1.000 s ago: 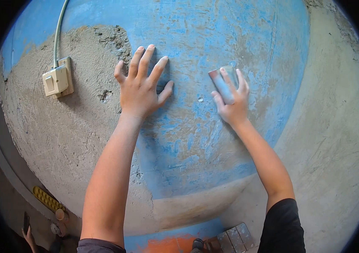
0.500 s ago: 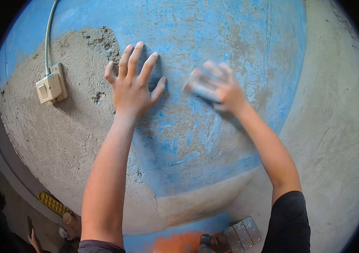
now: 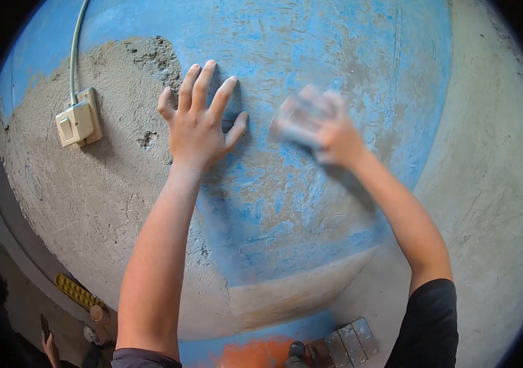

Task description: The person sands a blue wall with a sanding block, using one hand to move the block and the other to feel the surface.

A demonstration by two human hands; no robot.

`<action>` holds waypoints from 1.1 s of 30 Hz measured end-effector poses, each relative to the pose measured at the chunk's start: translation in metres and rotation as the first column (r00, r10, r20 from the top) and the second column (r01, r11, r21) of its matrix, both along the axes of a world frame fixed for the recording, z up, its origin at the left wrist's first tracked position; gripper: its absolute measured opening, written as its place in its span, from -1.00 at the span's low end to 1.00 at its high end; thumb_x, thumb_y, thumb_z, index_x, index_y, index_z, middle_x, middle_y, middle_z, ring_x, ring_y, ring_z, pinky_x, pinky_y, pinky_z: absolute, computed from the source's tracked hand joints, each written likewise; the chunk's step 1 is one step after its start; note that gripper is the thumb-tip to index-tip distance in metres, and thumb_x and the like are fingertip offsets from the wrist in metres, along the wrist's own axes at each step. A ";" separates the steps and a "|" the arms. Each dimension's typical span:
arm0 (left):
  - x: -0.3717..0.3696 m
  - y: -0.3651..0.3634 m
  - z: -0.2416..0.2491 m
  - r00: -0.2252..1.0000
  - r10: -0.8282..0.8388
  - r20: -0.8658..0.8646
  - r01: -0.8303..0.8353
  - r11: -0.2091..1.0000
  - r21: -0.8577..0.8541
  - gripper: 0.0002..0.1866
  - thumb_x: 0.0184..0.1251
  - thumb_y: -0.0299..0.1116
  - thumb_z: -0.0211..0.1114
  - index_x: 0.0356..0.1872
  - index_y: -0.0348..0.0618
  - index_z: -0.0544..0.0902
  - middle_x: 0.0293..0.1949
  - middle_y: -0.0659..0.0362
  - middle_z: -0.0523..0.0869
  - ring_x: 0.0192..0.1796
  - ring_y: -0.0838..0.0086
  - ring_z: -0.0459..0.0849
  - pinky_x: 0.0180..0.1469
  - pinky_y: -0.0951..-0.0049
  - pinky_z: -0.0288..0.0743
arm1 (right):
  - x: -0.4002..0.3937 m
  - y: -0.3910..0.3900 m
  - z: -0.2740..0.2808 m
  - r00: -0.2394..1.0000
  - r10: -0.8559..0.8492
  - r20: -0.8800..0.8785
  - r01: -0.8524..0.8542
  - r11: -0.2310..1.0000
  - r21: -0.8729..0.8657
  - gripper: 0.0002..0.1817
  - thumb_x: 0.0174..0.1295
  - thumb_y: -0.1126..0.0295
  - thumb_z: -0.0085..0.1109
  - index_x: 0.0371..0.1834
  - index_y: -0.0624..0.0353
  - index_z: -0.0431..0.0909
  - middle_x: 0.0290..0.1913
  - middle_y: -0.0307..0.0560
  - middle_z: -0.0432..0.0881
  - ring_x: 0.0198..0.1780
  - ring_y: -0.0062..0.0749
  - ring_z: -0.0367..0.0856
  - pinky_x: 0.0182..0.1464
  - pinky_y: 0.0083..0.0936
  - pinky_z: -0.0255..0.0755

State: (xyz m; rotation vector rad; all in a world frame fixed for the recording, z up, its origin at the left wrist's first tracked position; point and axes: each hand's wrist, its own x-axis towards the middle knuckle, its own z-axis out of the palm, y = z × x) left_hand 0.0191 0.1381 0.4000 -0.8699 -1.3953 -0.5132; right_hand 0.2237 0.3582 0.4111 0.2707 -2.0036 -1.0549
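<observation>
Fingers spread, my left hand (image 3: 200, 122) presses flat on the wall where rough bare plaster (image 3: 108, 178) meets worn blue paint (image 3: 274, 202). Pale dust coats its fingertips and wrist. To its right, my right hand (image 3: 335, 132) is closed round a pale curved piece that looks like sandpaper (image 3: 295, 122), held against the scuffed paint. Motion smears both this hand and the piece, so their details cannot be made out.
At the left, a switch box (image 3: 75, 124) with a cable (image 3: 74, 49) is fixed to the wall. Below are a slatted wooden stool (image 3: 352, 343), a yellow holed object (image 3: 78, 291) and another person's hand (image 3: 50, 346) with a dark phone-like object.
The view has shifted slightly, with the wall and both arms a little further right. My right hand stays blurred on nearly the same patch; my left hand keeps its place on the wall.
</observation>
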 end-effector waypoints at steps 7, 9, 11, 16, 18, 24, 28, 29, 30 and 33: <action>0.000 0.000 -0.002 1.000 -0.008 -0.002 0.008 1.000 0.008 -0.38 0.34 0.19 0.30 0.42 0.46 0.47 0.55 0.25 0.31 0.64 0.39 0.14 0.59 -0.07 -0.20 | -0.015 0.006 0.009 0.881 0.108 -0.461 -0.317 0.857 -0.405 -0.24 0.18 0.30 0.47 0.48 -0.56 0.48 0.61 -0.41 0.40 0.69 -0.18 0.12 0.60 0.15 0.04; 0.001 -0.001 -0.001 1.000 -0.008 -0.008 0.008 1.000 0.005 -0.39 0.34 0.20 0.30 0.41 0.46 0.49 0.54 0.25 0.33 0.64 0.39 0.15 0.57 -0.08 -0.19 | -0.009 -0.002 -0.006 0.989 0.095 -0.114 -0.110 0.986 -0.128 -0.24 0.18 0.26 0.48 0.49 -0.54 0.47 0.61 -0.40 0.38 0.68 -0.17 0.13 0.59 0.15 0.07; 0.000 0.000 -0.001 1.000 -0.005 -0.004 0.005 1.000 0.004 -0.39 0.34 0.19 0.30 0.41 0.46 0.49 0.55 0.26 0.32 0.64 0.39 0.15 0.57 -0.07 -0.19 | -0.002 0.004 -0.005 0.998 0.036 -0.058 -0.041 0.995 -0.095 -0.28 0.19 0.22 0.47 0.48 -0.51 0.49 0.62 -0.40 0.38 0.66 -0.15 0.18 0.58 0.13 0.08; 0.001 -0.001 -0.002 1.000 0.010 0.010 -0.010 1.000 -0.003 -0.35 0.32 0.17 0.33 0.44 0.45 0.46 0.56 0.26 0.29 0.65 0.39 0.12 0.61 -0.04 -0.21 | -0.005 0.019 -0.016 0.765 -0.029 -0.643 -0.408 0.751 -0.519 -0.33 0.21 0.24 0.44 0.45 -0.42 0.55 0.52 -0.33 0.51 0.61 -0.11 0.27 0.61 0.10 0.06; 0.002 -0.002 -0.002 1.000 0.012 0.017 -0.012 1.000 -0.009 -0.34 0.32 0.16 0.34 0.45 0.45 0.45 0.57 0.26 0.27 0.66 0.39 0.10 0.62 -0.02 -0.22 | 0.000 0.019 -0.039 0.964 0.153 -0.218 -0.206 0.947 -0.248 -0.31 0.24 0.28 0.42 0.50 -0.34 0.50 0.47 -0.19 0.55 0.60 -0.03 0.28 0.61 0.13 0.06; 0.003 -0.002 -0.002 1.000 0.002 0.018 -0.002 1.000 0.000 -0.36 0.32 0.15 0.34 0.43 0.43 0.47 0.56 0.26 0.29 0.65 0.38 0.12 0.62 -0.01 -0.21 | 0.007 0.029 -0.016 0.802 -0.027 -0.597 -0.356 0.781 -0.514 -0.25 0.22 0.36 0.41 0.53 -0.34 0.47 0.48 -0.24 0.55 0.60 0.00 0.27 0.60 0.11 0.09; 0.003 -0.001 -0.001 1.000 -0.001 0.011 0.001 1.000 0.001 -0.36 0.31 0.13 0.35 0.42 0.43 0.48 0.55 0.26 0.31 0.65 0.38 0.14 0.62 0.01 -0.20 | 0.009 0.024 -0.040 0.992 0.121 0.026 -0.118 0.990 -0.079 -0.30 0.25 0.37 0.39 0.52 -0.24 0.49 0.56 -0.28 0.47 0.62 0.12 0.21 0.57 0.14 0.14; 0.002 -0.001 -0.002 1.000 0.003 0.009 -0.003 1.000 0.000 -0.36 0.31 0.13 0.36 0.42 0.42 0.48 0.55 0.26 0.31 0.65 0.38 0.14 0.62 0.01 -0.20 | 0.013 0.027 -0.038 0.991 0.105 -0.082 -0.115 0.984 -0.135 -0.31 0.28 0.38 0.37 0.53 -0.18 0.48 0.57 -0.24 0.45 0.62 0.18 0.19 0.56 0.17 0.15; 0.003 0.000 -0.002 1.000 -0.002 0.005 0.002 1.000 -0.001 -0.36 0.31 0.13 0.36 0.42 0.42 0.48 0.56 0.26 0.31 0.65 0.38 0.14 0.62 0.01 -0.20 | 0.018 0.029 -0.033 0.979 0.080 -0.190 -0.118 0.974 -0.194 -0.32 0.30 0.39 0.34 0.54 -0.12 0.46 0.58 -0.21 0.44 0.62 0.24 0.18 0.55 0.20 0.16; -0.001 -0.001 -0.002 1.000 -0.009 -0.018 0.010 1.000 0.018 -0.38 0.32 0.15 0.34 0.41 0.43 0.49 0.55 0.27 0.32 0.64 0.38 0.16 0.60 0.01 -0.18 | 0.012 0.055 -0.052 0.816 -0.039 -0.577 -0.278 0.849 -0.449 -0.32 0.33 0.38 0.29 0.56 -0.05 0.43 0.61 -0.05 0.36 0.61 0.37 0.15 0.53 0.26 0.16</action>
